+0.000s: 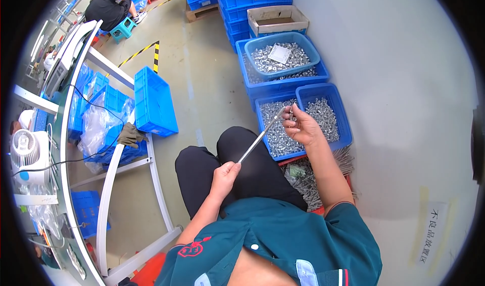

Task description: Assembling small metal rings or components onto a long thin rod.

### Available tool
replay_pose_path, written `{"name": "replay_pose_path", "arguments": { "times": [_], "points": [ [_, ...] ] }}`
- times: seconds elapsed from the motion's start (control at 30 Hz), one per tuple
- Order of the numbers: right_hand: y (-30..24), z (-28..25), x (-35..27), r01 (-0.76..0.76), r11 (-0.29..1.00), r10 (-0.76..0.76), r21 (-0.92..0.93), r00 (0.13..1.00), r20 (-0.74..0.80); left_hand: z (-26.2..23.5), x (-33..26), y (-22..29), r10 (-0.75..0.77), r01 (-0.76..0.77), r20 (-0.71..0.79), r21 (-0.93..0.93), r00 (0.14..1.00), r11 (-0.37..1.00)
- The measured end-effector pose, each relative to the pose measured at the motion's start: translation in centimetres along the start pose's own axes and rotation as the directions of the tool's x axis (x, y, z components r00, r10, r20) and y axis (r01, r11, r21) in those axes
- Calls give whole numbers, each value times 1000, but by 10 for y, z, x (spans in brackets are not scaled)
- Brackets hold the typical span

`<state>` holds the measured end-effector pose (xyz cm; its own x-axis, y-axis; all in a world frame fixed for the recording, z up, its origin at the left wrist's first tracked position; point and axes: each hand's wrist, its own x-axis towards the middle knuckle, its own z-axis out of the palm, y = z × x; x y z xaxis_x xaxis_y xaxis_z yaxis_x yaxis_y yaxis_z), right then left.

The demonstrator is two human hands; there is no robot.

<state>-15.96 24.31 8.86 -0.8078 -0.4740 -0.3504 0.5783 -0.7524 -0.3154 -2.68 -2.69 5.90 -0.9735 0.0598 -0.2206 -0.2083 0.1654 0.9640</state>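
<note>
A thin silvery metal rod [260, 138] slants up and to the right above my lap. My left hand [225, 179] is closed round its lower end. At the rod's upper tip my right hand [304, 128] has its fingers curled and pinched together, with a small shiny metal part between them; its exact shape is too small to tell. Beneath the right hand stands a blue bin [348, 127] with two compartments, filled with small silvery metal parts [323, 115]. Many long metal rods [308, 187] lie in a red container beside my right thigh, partly hidden by my forearm.
Beyond the bin, a light-blue basket [317, 59] of metal parts rests on another blue bin, with a cardboard box [303, 26] behind. To the left are a workbench frame [112, 195], a blue crate [151, 101], gloves [131, 135] and a fan [25, 148]. A person [107, 11] sits far off.
</note>
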Motion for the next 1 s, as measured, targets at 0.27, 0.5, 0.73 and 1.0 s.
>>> {"name": "replay_pose_path", "arguments": {
  "times": [0.27,0.5,0.73,1.0],
  "points": [
    [-6,4,2,-17,990,18,-142,1000,10,2,0,-2,0,0,-6,10,1000,1000],
    [-22,30,-2,-24,715,-61,-698,994,-96,2,-2,0,-6,7,-19,53,1000,999],
    [15,24,-3,-128,773,148,-621,989,-19,3,2,-1,3,-2,-31,24,1000,1000],
    [7,-6,-3,-72,957,43,-282,993,-109,-1,3,-3,13,-14,-20,-23,1000,1000]
  ]
}}
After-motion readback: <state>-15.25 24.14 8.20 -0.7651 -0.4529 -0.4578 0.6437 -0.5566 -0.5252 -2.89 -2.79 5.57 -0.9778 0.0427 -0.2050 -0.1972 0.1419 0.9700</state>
